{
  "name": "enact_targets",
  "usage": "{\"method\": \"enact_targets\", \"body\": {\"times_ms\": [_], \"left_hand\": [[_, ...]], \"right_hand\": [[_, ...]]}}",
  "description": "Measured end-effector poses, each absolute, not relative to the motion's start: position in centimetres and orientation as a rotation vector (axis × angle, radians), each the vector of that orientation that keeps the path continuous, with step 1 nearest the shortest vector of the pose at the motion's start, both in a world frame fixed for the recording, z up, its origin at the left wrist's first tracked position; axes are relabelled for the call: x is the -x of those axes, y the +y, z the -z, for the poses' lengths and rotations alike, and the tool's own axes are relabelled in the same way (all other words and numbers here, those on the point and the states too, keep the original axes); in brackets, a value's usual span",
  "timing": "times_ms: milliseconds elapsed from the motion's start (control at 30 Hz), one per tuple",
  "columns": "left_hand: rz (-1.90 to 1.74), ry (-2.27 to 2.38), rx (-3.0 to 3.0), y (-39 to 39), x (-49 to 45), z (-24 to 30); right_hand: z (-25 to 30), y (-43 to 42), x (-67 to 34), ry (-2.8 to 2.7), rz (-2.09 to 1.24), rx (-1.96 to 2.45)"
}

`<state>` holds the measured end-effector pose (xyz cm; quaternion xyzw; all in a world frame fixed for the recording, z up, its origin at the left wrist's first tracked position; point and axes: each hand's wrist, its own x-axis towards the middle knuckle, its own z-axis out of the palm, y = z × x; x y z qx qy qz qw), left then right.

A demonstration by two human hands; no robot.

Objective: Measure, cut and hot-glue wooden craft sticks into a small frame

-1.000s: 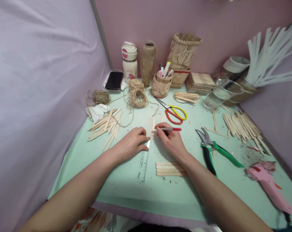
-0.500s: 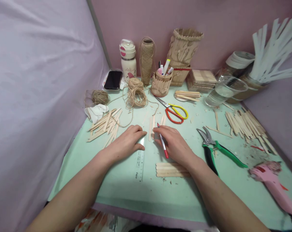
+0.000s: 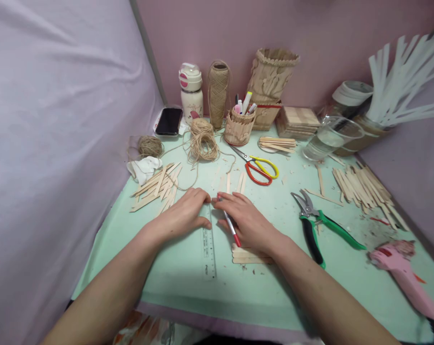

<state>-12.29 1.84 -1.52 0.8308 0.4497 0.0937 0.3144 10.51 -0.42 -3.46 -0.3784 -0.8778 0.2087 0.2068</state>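
Note:
My left hand [image 3: 186,213] is closed at the upper part of a clear ruler [image 3: 209,258], fingertips and thumb pressing on it. The ruler lies pointing toward me. My right hand [image 3: 243,218] grips a pen with red ends [image 3: 231,225], its tip close to the ruler's far end and my left fingertips. What lies right under the fingertips is hidden. Below my right wrist is a row of craft sticks [image 3: 251,258], partly covered. Just beyond my hands lie a few cut stick pieces [image 3: 241,182].
Red-and-yellow scissors [image 3: 262,170] lie beyond my hands. To the right are green-handled pruning shears [image 3: 317,220], a pink glue gun [image 3: 400,273] and a stick pile [image 3: 368,191]. Cut sticks [image 3: 157,187] lie left. Twine [image 3: 202,143], a bottle [image 3: 191,93] and a water cup [image 3: 328,139] stand behind.
My right hand has moved left and a little nearer, bringing the pen to the ruler. The ruler has slid slightly toward me, and my left hand has shifted slightly left.

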Motion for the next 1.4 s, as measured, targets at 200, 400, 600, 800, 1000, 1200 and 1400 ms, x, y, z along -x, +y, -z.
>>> {"method": "enact_targets", "body": {"times_ms": [200, 400, 600, 800, 1000, 1200, 1400], "left_hand": [[-0.265, 1.139, -2.163, 1.7, 11.7, 1.4], [-0.389, 1.032, -2.216, 1.7, 10.2, 2.1], [-0.365, 1.006, -2.21, 1.9, 9.8, 2.5], [-0.376, 0.986, -2.228, 2.1, 10.0, 2.7], [-0.363, 1.003, -2.245, 2.1, 10.0, 2.8], [-0.355, 0.963, -2.262, 2.0, 9.8, 2.4], [-0.372, 0.932, -2.274, 2.0, 9.9, 2.5]], "right_hand": [[3.4, -0.1, -12.8, -2.392, -0.431, 1.236], [3.0, -1.1, -12.1, -2.494, -0.485, 1.24], [2.9, -1.8, -11.5, -2.44, -0.564, 1.294], [3.7, -0.5, -12.3, -2.355, -0.532, 1.241], [4.7, 1.3, -12.2, -2.368, -0.552, 1.149], [5.1, 1.7, -11.2, -2.29, -0.531, 1.183], [5.1, 1.4, -10.7, -2.232, -0.478, 1.27]]}}
